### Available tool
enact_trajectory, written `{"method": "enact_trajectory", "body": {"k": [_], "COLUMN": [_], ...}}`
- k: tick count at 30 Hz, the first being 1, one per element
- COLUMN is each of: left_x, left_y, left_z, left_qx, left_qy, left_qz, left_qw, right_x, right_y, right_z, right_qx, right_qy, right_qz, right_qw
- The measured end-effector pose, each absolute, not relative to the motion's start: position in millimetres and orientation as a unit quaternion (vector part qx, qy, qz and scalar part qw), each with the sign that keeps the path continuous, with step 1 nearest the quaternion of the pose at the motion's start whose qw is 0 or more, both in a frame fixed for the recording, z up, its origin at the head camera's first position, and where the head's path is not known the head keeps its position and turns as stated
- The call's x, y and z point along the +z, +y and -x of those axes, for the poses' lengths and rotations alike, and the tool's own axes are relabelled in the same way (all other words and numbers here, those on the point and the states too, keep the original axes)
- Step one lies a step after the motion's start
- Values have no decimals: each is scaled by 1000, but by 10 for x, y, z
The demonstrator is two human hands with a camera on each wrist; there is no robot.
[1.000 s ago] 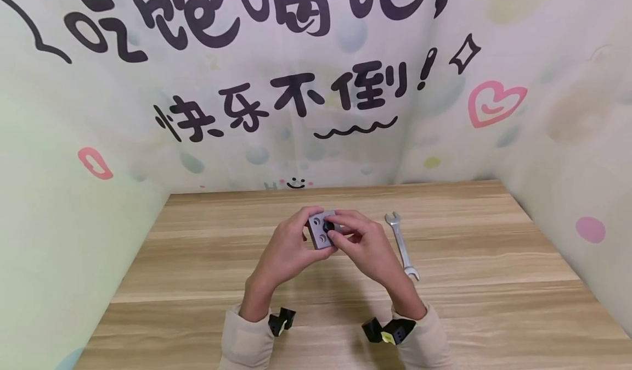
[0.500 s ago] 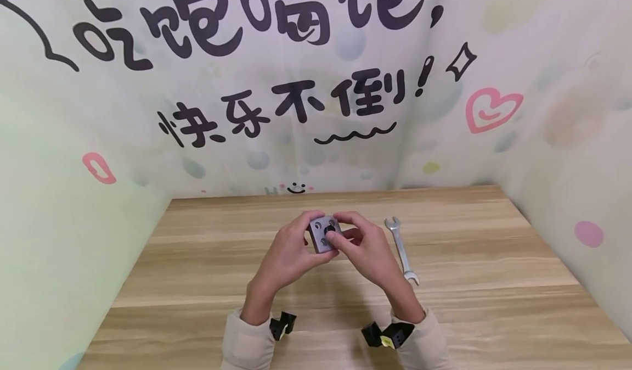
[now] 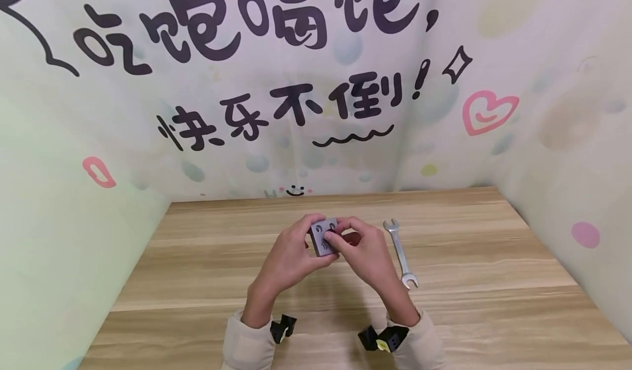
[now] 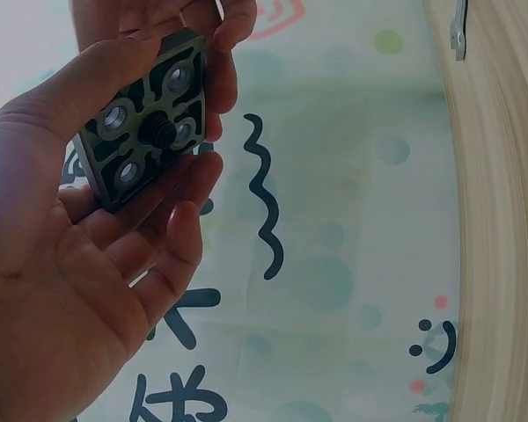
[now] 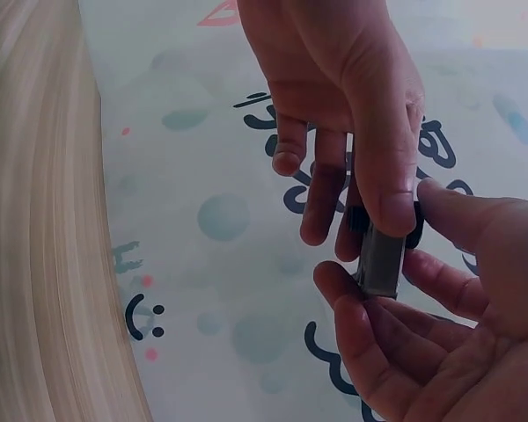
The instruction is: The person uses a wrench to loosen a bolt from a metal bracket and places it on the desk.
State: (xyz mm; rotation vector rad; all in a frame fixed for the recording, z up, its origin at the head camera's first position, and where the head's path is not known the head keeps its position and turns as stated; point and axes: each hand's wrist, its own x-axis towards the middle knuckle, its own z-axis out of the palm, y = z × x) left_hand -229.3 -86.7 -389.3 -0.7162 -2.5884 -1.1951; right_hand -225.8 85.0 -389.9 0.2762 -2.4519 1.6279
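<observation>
A square grey plate with round holes is held up above the table in the head view. My left hand grips it by its edges. At its middle, the thumb and fingers of my right hand pinch a black bolt, hidden behind them from the head. In the left wrist view the plate's ribbed back faces the camera, and the black threaded bolt end sticks out of its centre. Seen edge-on in the right wrist view, the plate has the black bolt head at its right face.
A double open-ended wrench lies on the wooden table to the right of my hands. Behind and at the sides stand pale printed walls. A small black camera is strapped at each wrist.
My right thumb and fingers have shifted over the black bolt, which showed earlier and is now covered in the head view. My left hand keeps its grip on the plate. The head view has tilted slightly.
</observation>
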Motion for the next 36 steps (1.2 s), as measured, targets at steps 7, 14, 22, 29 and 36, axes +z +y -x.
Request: {"method": "enact_trajectory", "body": {"k": [7, 14, 22, 29, 36], "left_x": [-3903, -3903, -3909, -3912, -3902], "left_y": [-864, -874, -888, -902, -917], "left_z": [2296, 2292, 2296, 2300, 2301], "left_qx": [-395, -395, -394, -397, -392], "left_qy": [-878, -878, -878, -876, -879], "left_qz": [246, 246, 247, 249, 246], "left_qw": [115, 115, 114, 112, 115], "right_x": [-3928, -3917, -3911, -3927, -3926], "right_y": [858, 856, 859, 875, 885], "right_z": [2273, 2266, 2268, 2262, 2255], "right_qx": [541, 535, 521, 516, 517], "right_qy": [-828, -832, -838, -836, -831], "right_qz": [-105, -109, -124, -152, -170], "right_qw": [103, 102, 105, 113, 112]}}
